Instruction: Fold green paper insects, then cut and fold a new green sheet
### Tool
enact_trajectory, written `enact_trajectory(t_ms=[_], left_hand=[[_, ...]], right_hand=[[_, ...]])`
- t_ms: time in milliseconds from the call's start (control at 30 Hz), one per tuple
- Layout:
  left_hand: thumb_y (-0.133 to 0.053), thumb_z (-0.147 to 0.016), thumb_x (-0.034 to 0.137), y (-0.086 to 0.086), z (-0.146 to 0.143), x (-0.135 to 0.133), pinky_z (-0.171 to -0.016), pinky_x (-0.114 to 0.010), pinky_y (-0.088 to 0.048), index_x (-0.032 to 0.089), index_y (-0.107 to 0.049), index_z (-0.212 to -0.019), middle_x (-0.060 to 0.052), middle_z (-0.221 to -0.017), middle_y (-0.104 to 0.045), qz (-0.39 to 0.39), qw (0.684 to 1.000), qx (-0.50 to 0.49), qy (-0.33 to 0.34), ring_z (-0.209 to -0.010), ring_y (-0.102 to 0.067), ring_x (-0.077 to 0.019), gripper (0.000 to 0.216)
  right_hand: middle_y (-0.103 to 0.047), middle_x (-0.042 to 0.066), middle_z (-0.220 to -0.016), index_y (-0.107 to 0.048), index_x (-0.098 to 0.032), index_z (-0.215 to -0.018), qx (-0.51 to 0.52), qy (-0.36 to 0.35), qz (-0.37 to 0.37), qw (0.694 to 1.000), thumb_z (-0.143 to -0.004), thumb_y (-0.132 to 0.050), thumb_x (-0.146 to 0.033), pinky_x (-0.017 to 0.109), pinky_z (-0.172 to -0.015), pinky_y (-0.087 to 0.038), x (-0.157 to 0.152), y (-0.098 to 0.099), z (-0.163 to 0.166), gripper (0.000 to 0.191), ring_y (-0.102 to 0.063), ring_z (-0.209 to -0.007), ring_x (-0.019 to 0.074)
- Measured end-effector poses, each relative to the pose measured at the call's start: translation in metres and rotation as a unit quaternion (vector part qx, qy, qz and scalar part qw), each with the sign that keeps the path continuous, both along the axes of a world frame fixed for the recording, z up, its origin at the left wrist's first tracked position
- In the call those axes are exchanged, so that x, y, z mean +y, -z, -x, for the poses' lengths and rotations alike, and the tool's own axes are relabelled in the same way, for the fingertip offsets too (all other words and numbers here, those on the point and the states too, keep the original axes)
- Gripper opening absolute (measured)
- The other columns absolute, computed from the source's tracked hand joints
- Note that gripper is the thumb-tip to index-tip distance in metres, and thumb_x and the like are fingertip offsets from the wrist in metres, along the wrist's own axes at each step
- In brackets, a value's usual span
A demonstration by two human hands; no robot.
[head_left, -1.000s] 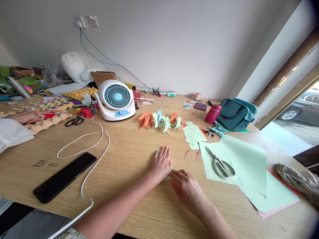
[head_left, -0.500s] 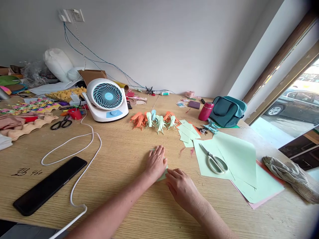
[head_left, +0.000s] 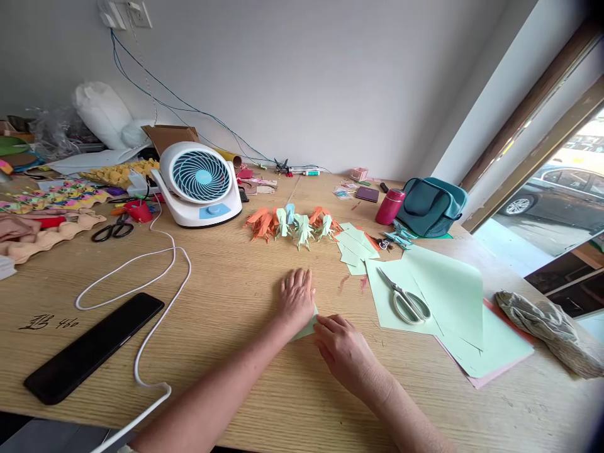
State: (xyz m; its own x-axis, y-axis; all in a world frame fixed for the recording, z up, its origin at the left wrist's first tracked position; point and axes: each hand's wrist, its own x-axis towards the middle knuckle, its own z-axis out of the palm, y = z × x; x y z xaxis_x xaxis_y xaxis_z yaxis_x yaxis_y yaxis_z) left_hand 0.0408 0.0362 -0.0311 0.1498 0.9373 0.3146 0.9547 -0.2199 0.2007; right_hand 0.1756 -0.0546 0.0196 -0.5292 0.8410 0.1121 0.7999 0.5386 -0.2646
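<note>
A small pale green piece of paper (head_left: 306, 328) lies on the wooden table, mostly covered by my hands. My left hand (head_left: 297, 298) rests flat on it with the fingers stretched forward. At the paper's right corner, my right hand (head_left: 343, 347) has its fingers curled together and pinches the edge. Beyond the hands stand several folded paper figures with thin legs: orange ones (head_left: 260, 225), green ones (head_left: 303, 231) and a blue one (head_left: 290, 212). Small green paper pieces (head_left: 353, 245) are piled to their right.
White-handled scissors (head_left: 409, 305) lie on large green sheets (head_left: 457, 302) at the right. A pink bottle (head_left: 391, 207) and a teal bag (head_left: 431, 207) stand behind. To the left are a black phone (head_left: 97, 346), a white cable (head_left: 139, 352), a fan (head_left: 201, 182) and black scissors (head_left: 112, 229).
My left hand has shifted slightly over the paper, and more of the paper's near part shows. My right hand stays at the corner. The camera view has moved a little.
</note>
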Motion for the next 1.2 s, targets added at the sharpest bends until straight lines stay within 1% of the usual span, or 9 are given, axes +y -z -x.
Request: enact_trajectory(t_ms=[133,300,400,633,733,833,900,1033,1200], left_hand=[[-0.034,-0.097,0.025,-0.003,0.001,0.003,-0.107,-0.044,-0.036,0.013,-0.039,-0.146,-0.014,-0.144,-0.049,0.021,1.0,-0.017,-0.015,-0.132,-0.044,-0.0273,0.05],[-0.033,-0.096,0.022,-0.005,0.001,0.001,-0.107,-0.044,-0.035,0.014,-0.033,-0.149,-0.015,-0.146,-0.046,0.03,0.999,0.002,-0.013,-0.133,-0.042,-0.0278,0.053],[-0.032,-0.096,0.021,-0.006,0.0,0.0,-0.106,-0.045,-0.035,0.015,-0.032,-0.149,-0.015,-0.146,-0.046,0.029,1.0,0.003,-0.011,-0.133,-0.041,-0.0278,0.054],[-0.036,-0.096,0.023,-0.017,0.006,0.006,-0.102,-0.043,-0.04,0.013,-0.038,-0.145,-0.015,-0.141,-0.051,0.062,0.998,0.001,0.002,-0.128,-0.047,-0.0266,0.05],[-0.028,-0.099,0.024,-0.019,0.014,-0.002,-0.108,-0.044,-0.036,0.012,-0.037,-0.145,-0.014,-0.147,-0.046,0.077,0.996,-0.002,0.037,-0.135,-0.041,-0.025,0.049],[-0.026,-0.1,0.027,-0.016,0.024,-0.021,-0.117,-0.047,-0.022,0.013,-0.032,-0.149,-0.01,-0.157,-0.031,0.06,0.991,0.025,0.115,-0.146,-0.023,-0.0242,0.051],[-0.027,-0.1,0.03,-0.012,0.028,-0.034,-0.119,-0.047,-0.019,0.015,-0.03,-0.15,-0.009,-0.159,-0.027,0.068,0.986,0.046,0.145,-0.148,-0.019,-0.0238,0.053],[-0.025,-0.101,0.038,-0.004,0.032,-0.043,-0.119,-0.046,-0.019,0.015,-0.03,-0.15,-0.009,-0.159,-0.026,0.086,0.982,0.074,0.151,-0.147,-0.022,-0.0241,0.055],[-0.023,-0.1,0.048,0.004,0.032,-0.039,-0.119,-0.046,-0.018,0.015,-0.03,-0.151,-0.011,-0.159,-0.026,0.051,0.985,0.077,0.148,-0.148,-0.021,-0.0243,0.06]], right_hand=[[-0.068,0.007,-0.104,-0.061,-0.019,-0.092,0.011,-0.003,0.01,1.0,-0.087,-0.052,-0.007,0.032,-0.085,-0.051,0.0,-0.002,-0.001,0.016,-0.059,-0.096,0.0208],[-0.068,0.007,-0.108,-0.061,-0.019,-0.1,0.002,-0.003,0.027,1.0,-0.087,-0.053,-0.008,0.033,-0.087,-0.051,-0.003,-0.006,-0.001,0.019,-0.059,-0.099,0.0219],[-0.066,0.008,-0.115,-0.061,-0.018,-0.108,0.003,-0.004,0.033,0.999,-0.085,-0.054,-0.007,0.036,-0.094,-0.049,-0.007,-0.006,0.001,0.027,-0.057,-0.109,0.0238],[-0.051,0.016,-0.142,-0.054,-0.012,-0.131,-0.024,0.003,0.037,0.999,-0.086,-0.055,-0.016,0.046,-0.105,-0.043,-0.014,0.002,0.001,0.045,-0.044,-0.132,0.0314],[-0.046,0.018,-0.147,-0.05,-0.012,-0.137,-0.038,0.005,0.046,0.998,-0.089,-0.054,-0.021,0.049,-0.107,-0.04,-0.017,0.004,0.0,0.05,-0.038,-0.137,0.0338],[-0.04,0.019,-0.151,-0.046,-0.014,-0.142,-0.038,0.004,0.063,0.997,-0.089,-0.055,-0.025,0.052,-0.109,-0.037,-0.021,0.002,0.002,0.054,-0.034,-0.14,0.0343],[-0.034,0.019,-0.154,-0.044,-0.017,-0.144,-0.037,-0.001,0.076,0.996,-0.088,-0.057,-0.027,0.053,-0.11,-0.034,-0.024,0.0,0.004,0.059,-0.031,-0.142,0.0348],[-0.024,0.02,-0.158,-0.037,-0.016,-0.149,-0.05,-0.011,0.106,0.993,-0.088,-0.058,-0.032,0.055,-0.114,-0.029,-0.029,0.002,0.001,0.066,-0.02,-0.146,0.0363],[-0.021,0.017,-0.159,-0.032,-0.015,-0.151,-0.045,-0.024,0.087,0.995,-0.089,-0.056,-0.033,0.054,-0.116,-0.026,-0.029,0.015,-0.006,0.069,-0.013,-0.148,0.0339]])
